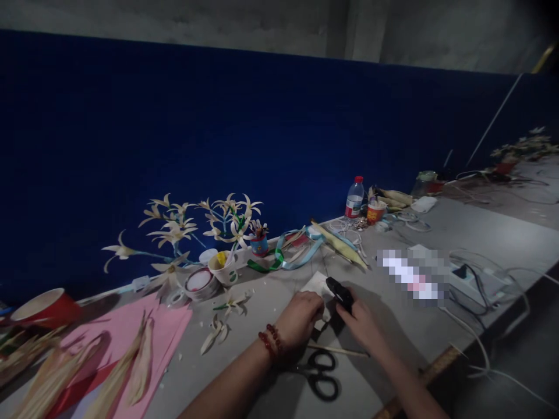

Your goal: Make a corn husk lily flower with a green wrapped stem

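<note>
Evidently the black tool (339, 294) is what matters most: it sits above the table (271, 291), gripped by the right hand (361, 321), thumb and fingers closed around it, its far end tipped up and leftward, perhaps to keep it close to the other hand. Just beside it, the left hand (301, 315) curls its fingers downward by a pale sheet (318, 281), which probably shields the tabletop; whether they pinch anything I cannot tell. Nearer the body lie a thin stick (338, 350) and scissors (324, 377), likely kept within easy reach. Farther left, pale artificial flowers (173, 234) lean out over a paper cup (223, 272), seemingly grouped clear of the hands.
</note>
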A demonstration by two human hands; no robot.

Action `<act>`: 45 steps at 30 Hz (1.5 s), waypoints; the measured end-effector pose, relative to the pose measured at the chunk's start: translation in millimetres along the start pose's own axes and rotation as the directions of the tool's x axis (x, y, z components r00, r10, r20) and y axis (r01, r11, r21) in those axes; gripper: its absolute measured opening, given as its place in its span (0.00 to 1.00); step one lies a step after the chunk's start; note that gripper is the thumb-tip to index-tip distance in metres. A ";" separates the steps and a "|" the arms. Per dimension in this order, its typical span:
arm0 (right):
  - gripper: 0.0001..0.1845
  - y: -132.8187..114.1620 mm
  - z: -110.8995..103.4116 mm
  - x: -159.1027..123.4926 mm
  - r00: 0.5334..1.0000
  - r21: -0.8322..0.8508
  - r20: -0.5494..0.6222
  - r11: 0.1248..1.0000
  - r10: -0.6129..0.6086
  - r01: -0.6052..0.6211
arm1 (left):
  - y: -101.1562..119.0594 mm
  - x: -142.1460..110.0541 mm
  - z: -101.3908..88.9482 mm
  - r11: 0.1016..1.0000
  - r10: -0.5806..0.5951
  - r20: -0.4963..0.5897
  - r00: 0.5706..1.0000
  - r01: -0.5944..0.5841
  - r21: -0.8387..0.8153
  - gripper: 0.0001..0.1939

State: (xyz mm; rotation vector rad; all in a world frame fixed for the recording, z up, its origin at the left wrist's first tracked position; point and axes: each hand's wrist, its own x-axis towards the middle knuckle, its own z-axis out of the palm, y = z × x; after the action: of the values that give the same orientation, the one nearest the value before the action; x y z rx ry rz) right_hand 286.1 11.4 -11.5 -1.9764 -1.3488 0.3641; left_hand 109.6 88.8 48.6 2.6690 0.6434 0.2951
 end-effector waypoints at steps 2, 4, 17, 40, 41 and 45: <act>0.13 -3.4 -1.5 -0.5 1.000 -0.017 0.026 1.000 0.005 -0.005 | -1.9 -3.8 0.4 0.998 0.015 -0.049 0.999 -0.017 -0.052 0.04; 0.13 -6.7 -3.1 -0.9 0.999 -0.029 0.045 1.000 0.006 -0.004 | -4.4 -6.9 1.8 0.993 0.026 -0.097 0.995 -0.037 -0.109 0.05; 0.13 -5.5 -0.9 -2.4 0.998 -0.015 0.059 1.000 0.026 -0.025 | -41.9 -48.7 -48.9 0.898 -0.225 -0.331 0.916 0.063 -0.436 0.05; 0.13 -4.2 1.4 -2.8 0.998 0.022 0.051 1.000 0.019 -0.020 | -4.9 -32.6 -1.8 0.991 -0.027 -0.099 0.995 0.013 -0.132 0.09; 0.13 -3.1 1.7 -3.0 0.999 0.037 0.045 0.999 0.026 -0.028 | -6.9 -38.4 -6.2 0.987 -0.045 -0.130 0.991 0.024 -0.159 0.09; 0.15 2.6 2.4 -3.2 0.998 0.142 0.039 0.988 0.048 -0.053 | -27.4 -58.3 -23.1 0.953 -0.235 -0.250 0.939 0.172 -0.251 0.08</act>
State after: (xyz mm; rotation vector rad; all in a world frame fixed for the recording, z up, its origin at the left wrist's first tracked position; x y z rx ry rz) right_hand 285.2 9.0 -15.4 -1.8952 -1.2607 0.5083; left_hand 41.2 90.9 51.8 2.3386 0.9076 0.6513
